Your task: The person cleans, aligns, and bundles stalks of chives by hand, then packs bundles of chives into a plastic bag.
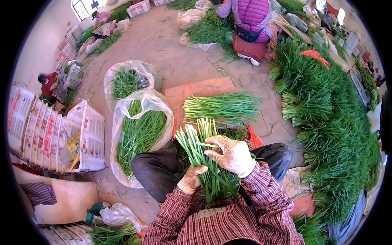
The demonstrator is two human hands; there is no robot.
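Note:
A loose bunch of green stalks with pale ends is held upright over the lap. My left hand, in a stained whitish glove, is wrapped round the bunch from its left side. At the bunch's upper right, my right hand, gloved too, pinches a pale stalk end between thumb and fingers. Just beyond the bunch, a flat pile of stalks lies across a reddish board. Red ties lie right of the bunch, near my right knee.
Left of the board stand two clear plastic bags of greens. White crates are stacked at the left. Many tied bundles line the right side. A person in a purple vest sits ahead; others sit farther off.

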